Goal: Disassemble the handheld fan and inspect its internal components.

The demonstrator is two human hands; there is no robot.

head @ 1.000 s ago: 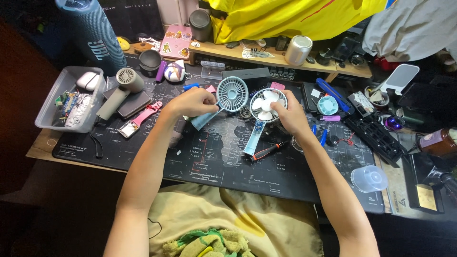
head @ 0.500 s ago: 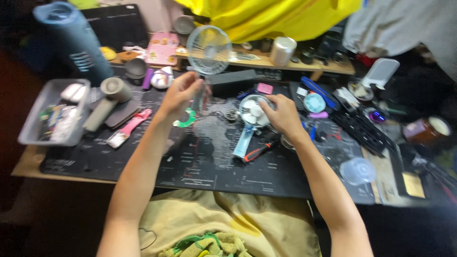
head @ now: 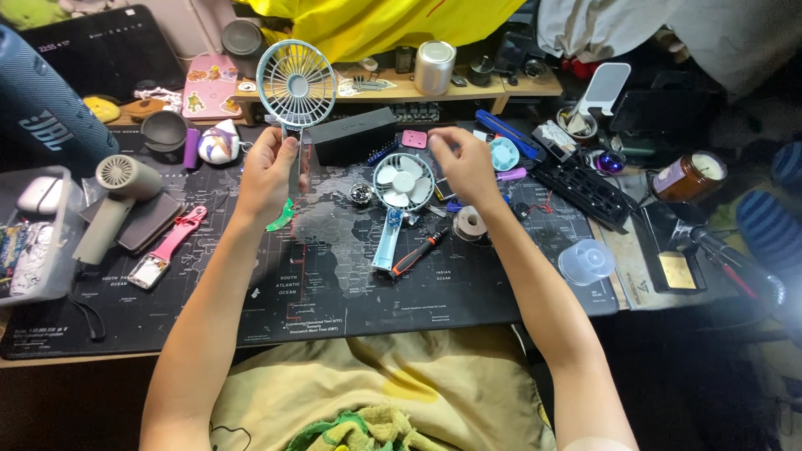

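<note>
Hands were apart above the counter (head: 251, 326). Left hand (head: 269, 174) was closed around the stem of a round pale-blue plastic fan grille (head: 296, 83), held upright and raised. To its right, a pale-blue handheld fan body with bare white blades (head: 399, 200) lay flat, long axis running toward the person. Right hand (head: 464, 167) hovered just beside the blades, fingers loosely curled, holding nothing; it was the nearer hand.

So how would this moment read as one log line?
left hand: holds fan grille raised | right hand: open, above fan body | screwdriver: on mat
</note>
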